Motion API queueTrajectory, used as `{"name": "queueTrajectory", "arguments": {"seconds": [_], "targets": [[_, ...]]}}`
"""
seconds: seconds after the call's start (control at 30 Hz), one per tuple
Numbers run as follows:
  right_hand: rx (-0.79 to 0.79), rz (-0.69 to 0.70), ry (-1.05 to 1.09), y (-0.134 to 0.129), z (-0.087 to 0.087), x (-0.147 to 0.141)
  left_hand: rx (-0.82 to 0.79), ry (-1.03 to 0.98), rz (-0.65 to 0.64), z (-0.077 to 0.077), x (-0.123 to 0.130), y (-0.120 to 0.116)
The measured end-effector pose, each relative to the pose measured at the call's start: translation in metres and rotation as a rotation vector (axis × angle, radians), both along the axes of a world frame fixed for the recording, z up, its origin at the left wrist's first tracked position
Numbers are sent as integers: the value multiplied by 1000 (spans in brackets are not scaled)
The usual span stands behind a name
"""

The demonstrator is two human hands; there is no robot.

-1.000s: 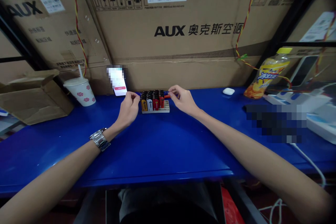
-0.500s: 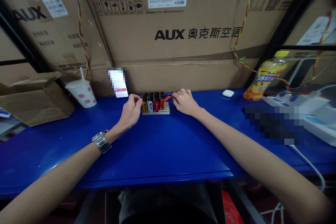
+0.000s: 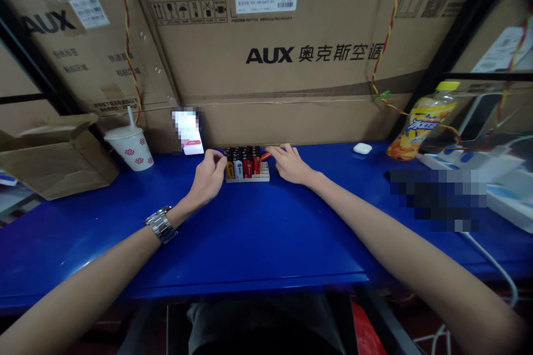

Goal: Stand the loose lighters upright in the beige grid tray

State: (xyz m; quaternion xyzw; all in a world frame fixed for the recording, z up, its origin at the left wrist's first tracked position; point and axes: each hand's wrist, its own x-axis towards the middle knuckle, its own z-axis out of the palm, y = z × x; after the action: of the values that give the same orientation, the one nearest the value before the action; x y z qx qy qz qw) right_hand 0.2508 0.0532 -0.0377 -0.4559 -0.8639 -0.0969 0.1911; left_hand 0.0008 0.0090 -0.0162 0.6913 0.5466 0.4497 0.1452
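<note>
Right hand [image 3: 291, 165] closer to the rack [image 3: 264, 173], fingertips at a tilted orange battery [image 3: 265, 156]; left hand [image 3: 208, 176] curled, both grips unclear

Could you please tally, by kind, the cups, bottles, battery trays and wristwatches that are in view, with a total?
White paper cup with a red pattern: 1
Clear plastic bottle with a yellow cap: 1
Pale rectangular tray of cylindrical batteries: 1
Silver metal wristwatch: 1
Total: 4
</note>
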Motion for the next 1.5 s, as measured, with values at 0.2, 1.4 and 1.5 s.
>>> {"name": "queueTrajectory", "arguments": {"seconds": [0.2, 1.4, 1.5], "targets": [[-154, -42, -53, 4, -6, -8, -9, 26, 12, 1, 1, -1], [-296, 34, 792, -1, 2, 10, 23, 45, -6, -1, 0, -1], [-425, 84, 958, -4, 4, 4, 26, 60, 2, -1, 0, -1]]}}
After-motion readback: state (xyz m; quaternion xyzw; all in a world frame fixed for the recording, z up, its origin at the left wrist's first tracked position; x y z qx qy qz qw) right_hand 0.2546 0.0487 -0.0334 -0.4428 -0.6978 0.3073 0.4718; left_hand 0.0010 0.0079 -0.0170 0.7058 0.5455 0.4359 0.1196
